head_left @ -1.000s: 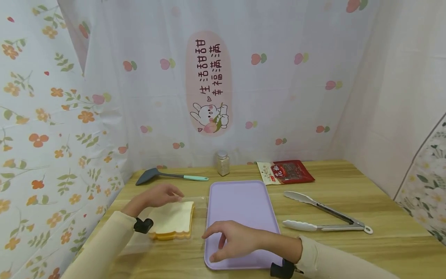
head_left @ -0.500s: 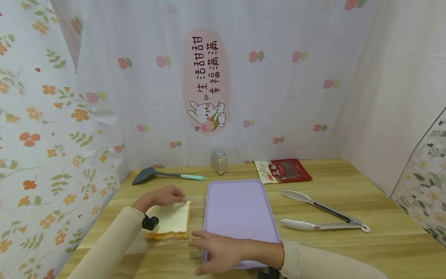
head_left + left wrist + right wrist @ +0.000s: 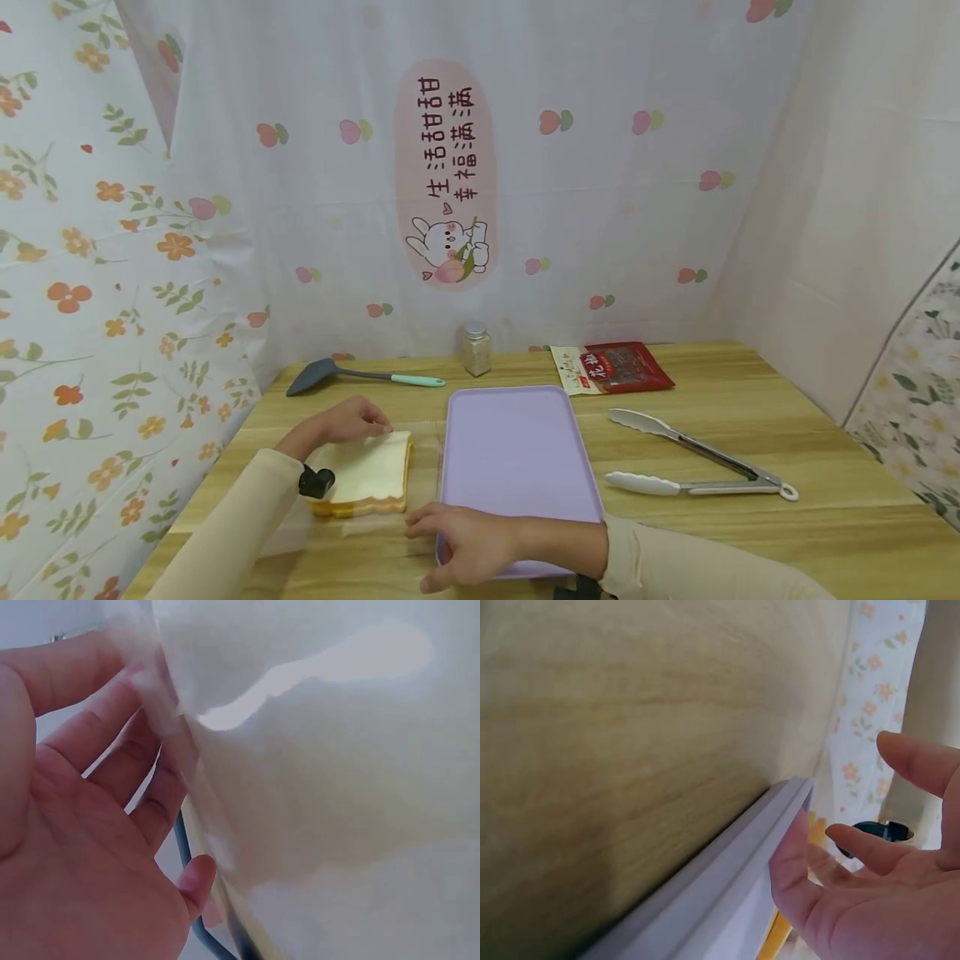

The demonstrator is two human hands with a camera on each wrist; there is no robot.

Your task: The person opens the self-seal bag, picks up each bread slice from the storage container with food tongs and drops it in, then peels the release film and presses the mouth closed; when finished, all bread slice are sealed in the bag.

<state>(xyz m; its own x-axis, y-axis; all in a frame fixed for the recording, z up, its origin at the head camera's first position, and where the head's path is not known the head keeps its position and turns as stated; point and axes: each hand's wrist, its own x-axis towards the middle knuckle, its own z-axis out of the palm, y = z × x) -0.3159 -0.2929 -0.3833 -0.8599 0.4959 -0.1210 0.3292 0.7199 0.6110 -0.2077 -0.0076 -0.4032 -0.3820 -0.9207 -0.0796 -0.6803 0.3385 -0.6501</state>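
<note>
At the left of the table lies a stack of bread slices (image 3: 369, 471) with a cream top and orange edges. Around it spreads a clear plastic film (image 3: 426, 450), shiny in the left wrist view. My left hand (image 3: 347, 421) reaches over the stack's far side; in the left wrist view its fingers pinch the film's edge (image 3: 180, 727). A lilac tray (image 3: 517, 450) stands right of the bread. Above its near left corner is my right hand (image 3: 468, 546), fingers spread; one finger overlaps the tray's rim (image 3: 727, 870) in the right wrist view.
Behind the bread lies a spatula (image 3: 360, 374) with a mint handle. A spice jar (image 3: 476, 350) and a red seasoning packet (image 3: 613, 368) stand and lie at the back. Tongs (image 3: 697, 458) lie spread on the right. Patterned curtains (image 3: 600, 208) enclose the table.
My left hand has come down to the film at the bread's far side, its fingers closing. My right hand has moved left and slightly toward me at the tray's near corner.
</note>
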